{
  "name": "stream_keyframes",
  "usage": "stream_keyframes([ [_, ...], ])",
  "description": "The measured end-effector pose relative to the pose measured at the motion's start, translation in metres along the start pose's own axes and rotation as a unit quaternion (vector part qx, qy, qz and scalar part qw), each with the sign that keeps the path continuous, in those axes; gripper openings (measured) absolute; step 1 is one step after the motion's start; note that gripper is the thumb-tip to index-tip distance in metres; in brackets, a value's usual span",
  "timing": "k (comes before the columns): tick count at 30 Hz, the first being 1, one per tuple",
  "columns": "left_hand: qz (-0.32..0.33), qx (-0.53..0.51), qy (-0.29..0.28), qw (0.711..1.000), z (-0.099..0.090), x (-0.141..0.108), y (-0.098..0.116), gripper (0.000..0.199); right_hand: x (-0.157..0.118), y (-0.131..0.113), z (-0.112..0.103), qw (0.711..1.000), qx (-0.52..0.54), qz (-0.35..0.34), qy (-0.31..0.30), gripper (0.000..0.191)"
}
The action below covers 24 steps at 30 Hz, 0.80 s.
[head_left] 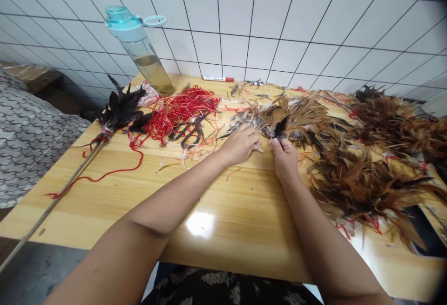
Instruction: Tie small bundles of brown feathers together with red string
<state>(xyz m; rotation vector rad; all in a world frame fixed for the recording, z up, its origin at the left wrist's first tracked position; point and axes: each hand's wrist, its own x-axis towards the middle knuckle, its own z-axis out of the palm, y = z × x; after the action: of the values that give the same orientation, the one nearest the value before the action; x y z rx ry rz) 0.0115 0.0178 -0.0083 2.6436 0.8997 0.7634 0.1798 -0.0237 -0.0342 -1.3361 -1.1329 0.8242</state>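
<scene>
My right hand [285, 156] is closed, its thumb and fingers pinching the base of a small dark feather [280, 127]. Just left of it, my left hand [242, 144] rests by the near left edge of a pile of brown and grey feathers [300, 114]. Its fingers are curled together, and something small and pale shows at the fingertips, too small to name. The two hands are apart. Behind them the feather pile spreads over the wooden table [223, 202].
At the left lie a stick [57, 198] with black feathers tied at its end, tangled red string [174, 109] and black scissors [185, 133]. A water bottle [150, 58] stands behind. Brown feather bunches [363, 179] fill the right side. A red marker [217, 79] lies near the tiled wall.
</scene>
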Motion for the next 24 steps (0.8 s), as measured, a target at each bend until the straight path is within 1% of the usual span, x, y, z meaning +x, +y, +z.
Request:
stream_keyframes([
  [2, -0.016, -0.001, 0.011, 1.0, -0.0031, 0.0004, -0.0009, 0.016, -0.001, -0.0003, 0.0005, 1.0, -0.01, -0.006, 0.01, 0.025],
  [5, -0.03, -0.016, 0.011, 0.999, -0.0058, 0.0011, -0.0017, 0.015, -0.0012, 0.0003, 0.001, 0.999, -0.031, -0.021, 0.006, 0.022],
  [9, 0.005, -0.051, 0.021, 0.998, -0.0069, 0.0018, -0.0015, 0.014, -0.0005, 0.0031, 0.0018, 0.998, -0.059, -0.029, 0.009, 0.019],
  [13, 0.036, -0.059, 0.05, 0.996, -0.008, 0.0021, -0.0011, 0.018, -0.0009, 0.0026, 0.002, 0.991, -0.118, -0.063, 0.006, 0.017],
  [18, 0.05, -0.05, 0.075, 0.995, -0.0091, 0.002, -0.0017, 0.02, -0.0022, 0.0, 0.0019, 0.983, -0.158, -0.089, 0.004, 0.02],
  [24, 0.049, -0.037, 0.076, 0.995, -0.0103, 0.0017, -0.0021, 0.021, -0.0028, 0.0, 0.0024, 0.98, -0.176, -0.093, 0.01, 0.021],
])
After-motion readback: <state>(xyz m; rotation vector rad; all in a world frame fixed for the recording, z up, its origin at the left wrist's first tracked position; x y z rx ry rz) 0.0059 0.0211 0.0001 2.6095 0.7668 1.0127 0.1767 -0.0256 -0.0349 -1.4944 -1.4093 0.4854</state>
